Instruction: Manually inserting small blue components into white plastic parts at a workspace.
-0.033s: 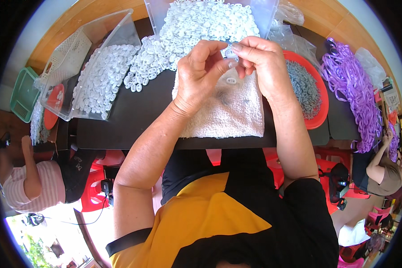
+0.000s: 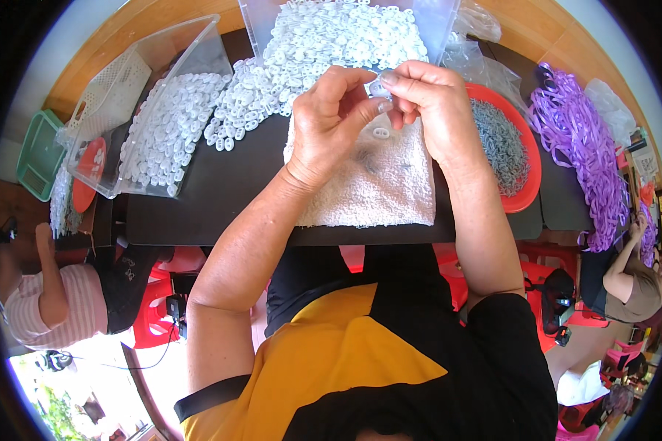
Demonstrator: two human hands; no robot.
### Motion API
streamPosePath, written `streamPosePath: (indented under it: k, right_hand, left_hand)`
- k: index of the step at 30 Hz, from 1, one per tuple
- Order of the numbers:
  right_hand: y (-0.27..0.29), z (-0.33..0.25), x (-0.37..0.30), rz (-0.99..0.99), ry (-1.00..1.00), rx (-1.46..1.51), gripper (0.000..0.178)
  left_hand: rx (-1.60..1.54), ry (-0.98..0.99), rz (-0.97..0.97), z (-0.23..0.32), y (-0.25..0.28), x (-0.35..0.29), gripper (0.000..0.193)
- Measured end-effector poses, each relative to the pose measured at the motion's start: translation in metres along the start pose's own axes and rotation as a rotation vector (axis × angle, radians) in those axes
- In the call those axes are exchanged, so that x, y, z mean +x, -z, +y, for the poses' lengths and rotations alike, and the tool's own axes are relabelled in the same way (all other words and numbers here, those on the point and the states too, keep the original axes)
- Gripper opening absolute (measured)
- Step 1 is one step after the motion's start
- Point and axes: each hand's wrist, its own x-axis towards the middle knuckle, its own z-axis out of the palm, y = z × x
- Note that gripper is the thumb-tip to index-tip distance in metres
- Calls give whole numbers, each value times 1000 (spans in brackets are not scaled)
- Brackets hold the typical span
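Note:
Above a white towel (image 2: 375,198), my two hands meet with their fingertips close together. My left hand (image 2: 327,125) pinches a small white oval plastic piece with two holes (image 2: 377,89) between thumb and forefinger. From the other side, the thumb and curled fingers of my right hand (image 2: 441,110) press at the same piece. Whether a smaller part sits between the right fingertips is hidden. Another white oval two-hole piece (image 2: 381,133) lies on the towel just below my fingers. Beyond my hands, many such pieces (image 2: 254,95) are heaped on the dark table (image 2: 213,213).
A clear bin (image 2: 251,29) of white pieces stands behind the heap, and a tilted clear box (image 2: 114,192) of them at left. Right of the towel is a red bowl (image 2: 531,180) of small grey parts. Purple straps (image 2: 577,140) hang farther right. Other people sit on both sides.

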Motion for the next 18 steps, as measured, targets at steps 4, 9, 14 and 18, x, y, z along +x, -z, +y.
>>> streamPosePath:
  k: [4, 9, 14, 18]
  right_hand:
    - [-8, 0, -3, -4, 14, 44, 18]
    - [-13, -1, -5, 12, -19, 29, 18]
    - [-12, -1, -6, 19, -23, 46, 19]
    - [-14, -3, -7, 37, -24, 95, 20]
  left_hand:
    - [53, -67, -1, 3, 1, 1, 26]
    - [18, -25, 17, 1, 2, -2, 24]
    - [-3, -23, 37, 2, 0, -3, 23]
    - [-40, 6, 62, 3, 3, -2, 24]
